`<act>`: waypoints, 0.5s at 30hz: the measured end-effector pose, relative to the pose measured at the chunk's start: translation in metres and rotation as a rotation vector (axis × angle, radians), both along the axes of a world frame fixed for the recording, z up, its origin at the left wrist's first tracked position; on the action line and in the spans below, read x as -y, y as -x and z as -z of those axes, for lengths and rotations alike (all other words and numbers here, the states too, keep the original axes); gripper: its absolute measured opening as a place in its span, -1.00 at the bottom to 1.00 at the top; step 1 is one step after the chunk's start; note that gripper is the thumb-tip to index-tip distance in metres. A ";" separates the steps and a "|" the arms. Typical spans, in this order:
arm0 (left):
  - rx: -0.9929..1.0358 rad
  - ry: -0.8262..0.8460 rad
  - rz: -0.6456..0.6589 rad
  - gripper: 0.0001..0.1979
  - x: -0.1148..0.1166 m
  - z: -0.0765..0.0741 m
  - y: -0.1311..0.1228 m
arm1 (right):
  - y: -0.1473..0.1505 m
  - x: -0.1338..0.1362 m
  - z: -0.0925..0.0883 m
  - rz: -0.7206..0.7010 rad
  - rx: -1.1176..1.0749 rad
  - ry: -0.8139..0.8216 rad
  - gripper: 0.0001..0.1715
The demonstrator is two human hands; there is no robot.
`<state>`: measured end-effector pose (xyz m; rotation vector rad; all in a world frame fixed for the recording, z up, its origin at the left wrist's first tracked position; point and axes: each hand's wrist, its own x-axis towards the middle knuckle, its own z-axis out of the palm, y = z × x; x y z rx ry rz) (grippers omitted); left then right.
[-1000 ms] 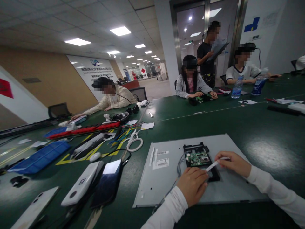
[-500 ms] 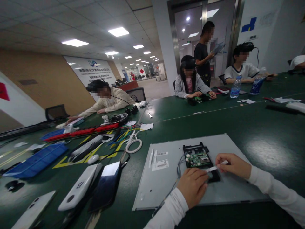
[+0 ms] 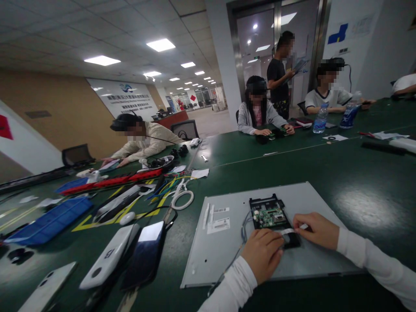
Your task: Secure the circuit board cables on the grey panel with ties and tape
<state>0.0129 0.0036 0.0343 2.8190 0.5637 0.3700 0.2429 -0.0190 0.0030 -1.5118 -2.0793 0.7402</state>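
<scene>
A flat grey metal panel lies on the table before me. On it sits a black bracket holding a green circuit board. A thin white strip runs across the bracket's lower part, between my two hands. My left hand rests at the lower left of the bracket, its bent fingers closed over the strip's left end. The fingers of my right hand pinch the strip's other end beside the bracket's right edge. Grey wires trail from the board's left side, passing under my left wrist.
Left of the panel lie a dark phone, a white device, a coiled white cable, a blue tray and red strips. Several people sit or stand beyond; bottles stand at far right.
My right hand has shifted slightly down and closer to the bracket, with the white strip lying lower over it. My left hand stays nearly still. The person at left has drawn an arm in.
</scene>
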 end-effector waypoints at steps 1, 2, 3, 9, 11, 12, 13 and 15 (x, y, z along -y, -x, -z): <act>0.003 -0.004 -0.001 -0.71 0.000 0.000 0.000 | 0.000 0.000 0.000 0.001 0.009 -0.003 -0.90; 0.005 -0.007 -0.004 -0.72 0.000 0.000 0.000 | 0.001 0.000 0.000 0.001 0.019 -0.005 -0.90; 0.006 -0.010 -0.005 -0.72 0.000 0.000 0.000 | 0.001 0.000 0.000 0.004 0.027 -0.007 -0.90; 0.009 -0.011 -0.010 -0.71 0.000 0.002 0.000 | 0.002 0.000 0.001 0.016 0.068 -0.020 -0.90; 0.001 -0.004 -0.012 -0.70 0.000 0.001 0.000 | 0.002 0.000 0.002 0.016 0.076 -0.023 -0.89; -0.003 -0.002 -0.010 -0.70 0.000 0.001 0.000 | 0.002 0.000 0.002 0.019 0.080 -0.023 -0.89; -0.005 -0.002 -0.009 -0.71 0.000 0.001 0.000 | 0.002 0.000 0.002 0.023 0.084 -0.021 -0.89; -0.003 -0.007 -0.007 -0.71 0.000 0.001 -0.001 | 0.002 0.000 0.003 0.032 0.094 -0.017 -0.89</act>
